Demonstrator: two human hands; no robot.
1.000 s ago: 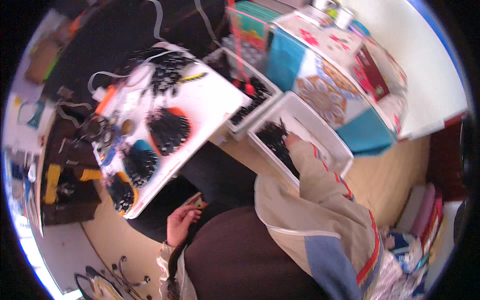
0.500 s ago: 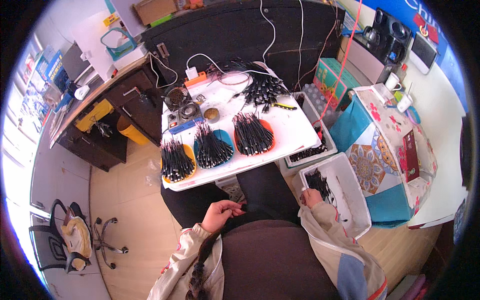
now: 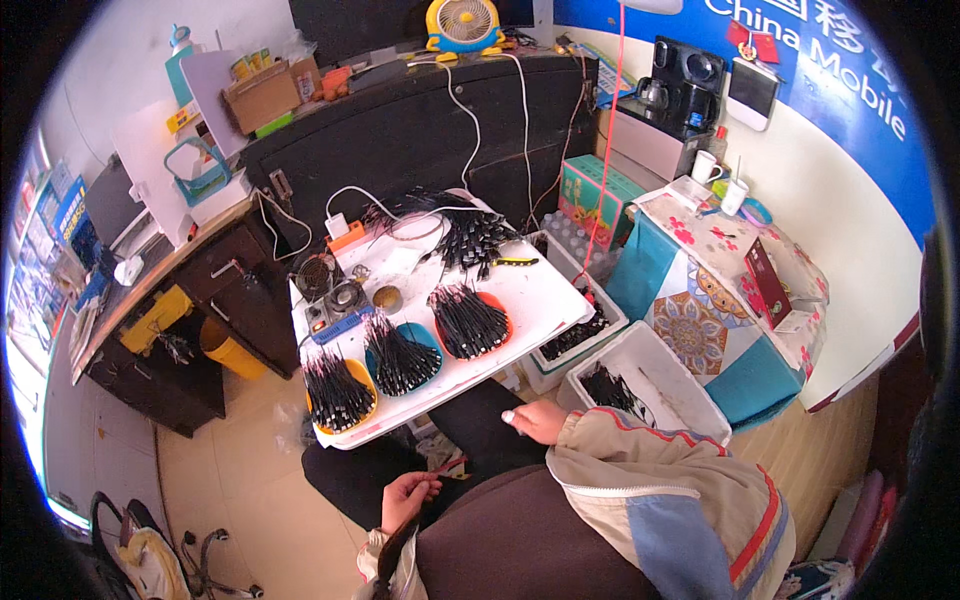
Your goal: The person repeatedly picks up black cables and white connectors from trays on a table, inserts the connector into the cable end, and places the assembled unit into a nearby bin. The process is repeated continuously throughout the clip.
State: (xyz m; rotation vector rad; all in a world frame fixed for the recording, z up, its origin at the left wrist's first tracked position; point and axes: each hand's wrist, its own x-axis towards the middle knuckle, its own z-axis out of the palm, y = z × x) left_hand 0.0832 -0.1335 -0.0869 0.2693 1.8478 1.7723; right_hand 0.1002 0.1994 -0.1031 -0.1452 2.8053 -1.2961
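My left hand (image 3: 408, 497) is above my lap with its fingertips pinched together. A thin reddish strand shows by its fingertips, too small to name. Over my thigh, just short of the table edge, my right hand (image 3: 538, 420) is closed, with a small white bit at its fingertips that I cannot make out. Bundles of short black cables with pale tips stand in a yellow bowl (image 3: 372, 376), a teal bowl (image 3: 432, 347) and an orange-red bowl (image 3: 503, 306) on the white table (image 3: 480, 378). A larger heap of black cables (image 3: 470, 238) lies at the table's back.
Right of the table stands a white foam box (image 3: 690, 395) with some black cables inside; another box (image 3: 612, 325) is behind it. Yellow-handled pliers (image 3: 515, 262), a small round tin (image 3: 387, 298) and an orange power strip (image 3: 346, 236) are on the table. A cloth-covered table (image 3: 690, 235) stands farther right.
My right hand has moved left from the foam box to over my thigh. My left hand stays pinched above my lap. The view has turned to the right and up.
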